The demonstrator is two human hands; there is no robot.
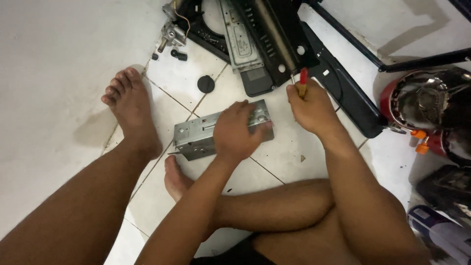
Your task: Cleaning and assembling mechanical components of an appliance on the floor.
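I sit on a white tiled floor with my legs folded. My left hand (235, 130) grips a grey metal bracket (194, 135) with holes and slots, which rests on the floor by my feet. My right hand (310, 105) is closed around a screwdriver (303, 78) with a red and yellow handle, its tip hidden. It hovers just in front of a dismantled black portable gas stove body (274, 39).
A metal valve assembly (171, 32) with a wire lies at the top left, with a black round knob (206, 84) and small black parts near it. A red gas burner (427, 105) with orange knobs stands at the right. A blue canister (441, 230) lies at the lower right.
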